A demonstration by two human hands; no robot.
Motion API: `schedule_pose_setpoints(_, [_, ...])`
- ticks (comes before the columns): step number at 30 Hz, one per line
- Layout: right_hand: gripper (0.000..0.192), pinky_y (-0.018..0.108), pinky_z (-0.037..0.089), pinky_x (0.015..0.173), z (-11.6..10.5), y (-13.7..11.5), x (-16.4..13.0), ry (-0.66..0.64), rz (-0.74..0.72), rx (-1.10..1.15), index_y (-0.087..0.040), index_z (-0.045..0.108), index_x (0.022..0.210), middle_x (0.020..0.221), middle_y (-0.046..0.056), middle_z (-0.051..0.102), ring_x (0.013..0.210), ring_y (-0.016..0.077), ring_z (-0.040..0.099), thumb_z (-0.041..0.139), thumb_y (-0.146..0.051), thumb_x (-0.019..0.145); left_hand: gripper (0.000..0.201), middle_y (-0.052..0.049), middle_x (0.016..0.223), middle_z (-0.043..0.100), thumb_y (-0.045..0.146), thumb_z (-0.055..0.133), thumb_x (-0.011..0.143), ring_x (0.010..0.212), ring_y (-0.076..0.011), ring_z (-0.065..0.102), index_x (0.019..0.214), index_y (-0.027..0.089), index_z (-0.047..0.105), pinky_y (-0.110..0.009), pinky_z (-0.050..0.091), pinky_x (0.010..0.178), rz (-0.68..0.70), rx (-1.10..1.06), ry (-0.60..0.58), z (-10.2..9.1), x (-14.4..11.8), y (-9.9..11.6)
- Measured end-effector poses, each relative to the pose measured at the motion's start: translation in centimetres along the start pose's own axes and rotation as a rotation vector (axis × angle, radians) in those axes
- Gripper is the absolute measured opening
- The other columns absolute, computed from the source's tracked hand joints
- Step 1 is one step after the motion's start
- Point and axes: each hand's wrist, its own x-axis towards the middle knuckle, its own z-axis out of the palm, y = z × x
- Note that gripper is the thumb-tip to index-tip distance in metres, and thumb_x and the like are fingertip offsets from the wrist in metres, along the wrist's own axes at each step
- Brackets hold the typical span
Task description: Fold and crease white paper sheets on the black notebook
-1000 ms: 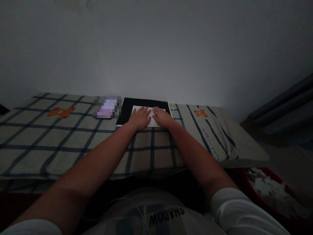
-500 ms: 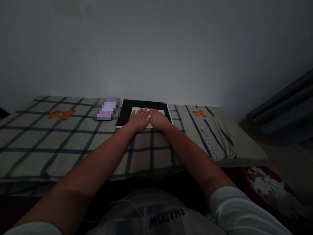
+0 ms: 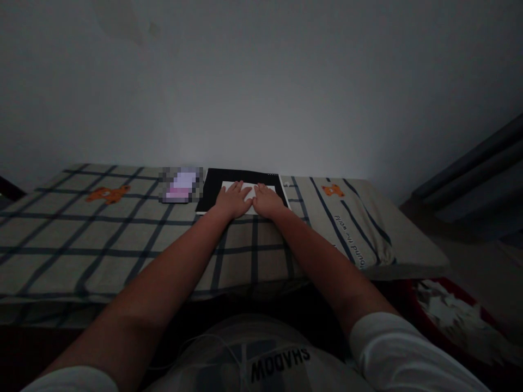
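Note:
A sheet of white paper (image 3: 248,194) lies on a flat black book or folder (image 3: 212,188) with pale edges. My left hand (image 3: 233,201) rests flat on the left part of the paper, its fingers stretched out and pointing away from me. On the right part lies my right hand (image 3: 267,201), palm down with its fingers extended. The two hands are close together, with a narrow strip of white paper showing between them. Parts of the paper are hidden under both palms.
Left of the black book lies a phone (image 3: 181,185) with a lit, blurred screen. Everything rests on a checked bedsheet (image 3: 110,234) with orange bear prints, against a pale wall (image 3: 261,87). A red bin (image 3: 412,294) holding crumpled white paper stands below at the right.
My hands have parted slightly, so the gap of white paper between them is a little wider. The whole view has shifted a few pixels; the paper and book stay in place.

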Motion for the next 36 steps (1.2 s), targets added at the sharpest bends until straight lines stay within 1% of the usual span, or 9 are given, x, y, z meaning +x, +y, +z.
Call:
schedule_pose_setpoints(5, [0.057,0.038,0.024,0.113,0.3,0.2,0.1,0.011,0.013,-0.003,0.005,0.034,0.141,0.148,0.023,0.033,0.140,0.0284,0.028,0.030,-0.026,0.094,0.061,-0.011,0.156,0.019,0.053,0.024,0.092,0.143,-0.0275,0.019,0.145,0.024,0.032,-0.054,0.021,0.110,0.005,-0.002,-0.041,-0.6,-0.1,0.0])
schedule_pose_setpoints(9, [0.058,0.040,0.025,0.113,0.0,0.2,0.2,-0.010,0.021,0.029,0.002,0.036,0.141,0.148,0.023,0.034,0.140,0.0285,0.029,0.032,-0.032,0.094,0.057,-0.011,0.155,0.024,0.047,0.024,0.094,0.142,-0.0276,0.023,0.144,0.023,0.036,-0.053,0.024,0.109,0.015,0.015,0.027,-0.7,-0.5,0.1])
schedule_pose_setpoints(13, [0.055,0.040,0.022,0.114,-0.5,0.2,0.3,0.023,-0.075,0.034,-0.001,0.036,0.142,0.149,0.019,0.034,0.140,0.0268,0.028,0.034,-0.025,0.093,0.056,-0.011,0.155,0.024,0.045,0.023,0.094,0.142,-0.0271,0.023,0.144,0.022,0.035,-0.055,0.022,0.110,0.012,0.036,0.055,-0.2,-0.6,0.3])
schedule_pose_setpoints(18, [0.060,0.036,0.023,0.114,-0.3,0.5,1.0,-0.021,-0.164,0.134,-0.002,0.026,0.146,0.152,0.015,0.029,0.141,0.0228,0.027,0.036,-0.020,0.090,0.059,-0.008,0.156,0.022,0.044,0.021,0.094,0.142,-0.0288,0.020,0.148,0.021,0.028,-0.057,0.020,0.110,0.012,0.036,0.049,0.2,-0.4,0.4])
schedule_pose_setpoints(22, [0.061,0.035,0.022,0.115,-0.2,0.8,1.5,-0.023,-0.141,0.201,-0.005,0.028,0.146,0.152,0.013,0.031,0.140,0.0215,0.030,0.038,-0.020,0.088,0.061,-0.005,0.156,0.023,0.045,0.019,0.094,0.142,-0.0320,0.019,0.150,0.021,0.022,-0.060,0.020,0.108,0.031,0.030,0.035,0.1,-0.3,0.4])
schedule_pose_setpoints(25, [0.060,0.030,0.021,0.115,-0.4,0.7,1.5,-0.009,-0.142,0.206,-0.003,0.033,0.144,0.150,0.013,0.035,0.138,0.0190,0.032,0.038,-0.017,0.086,0.060,-0.006,0.155,0.027,0.046,0.019,0.094,0.141,-0.0329,0.021,0.149,0.021,0.025,-0.061,0.022,0.107,0.032,0.026,0.046,-0.1,-0.4,0.4])
schedule_pose_setpoints(27, [0.059,0.031,0.022,0.115,-0.5,0.6,1.4,-0.004,-0.123,0.204,-0.004,0.034,0.143,0.149,0.013,0.036,0.138,0.0185,0.033,0.037,-0.017,0.085,0.060,-0.006,0.154,0.028,0.047,0.020,0.094,0.140,-0.0326,0.023,0.148,0.022,0.028,-0.060,0.023,0.107,0.032,0.026,0.066,-0.1,-0.5,0.4])
schedule_pose_setpoints(32, [0.059,0.036,0.024,0.114,-0.2,0.5,0.8,0.005,-0.010,0.162,-0.004,0.032,0.144,0.150,0.015,0.035,0.139,0.0227,0.031,0.034,-0.027,0.090,0.058,-0.006,0.156,0.024,0.048,0.020,0.094,0.142,-0.0296,0.021,0.145,0.025,0.032,-0.057,0.022,0.109,0.018,0.023,0.054,-0.1,-0.6,0.4])
schedule_pose_setpoints(36, [0.061,0.039,0.024,0.113,0.3,0.4,0.5,0.020,0.070,0.109,0.002,0.032,0.143,0.148,0.020,0.035,0.138,0.0275,0.032,0.033,-0.032,0.091,0.060,-0.012,0.155,0.024,0.052,0.021,0.093,0.142,-0.0301,0.022,0.144,0.024,0.035,-0.056,0.022,0.108,-0.029,0.020,0.071,0.0,-0.7,0.4])
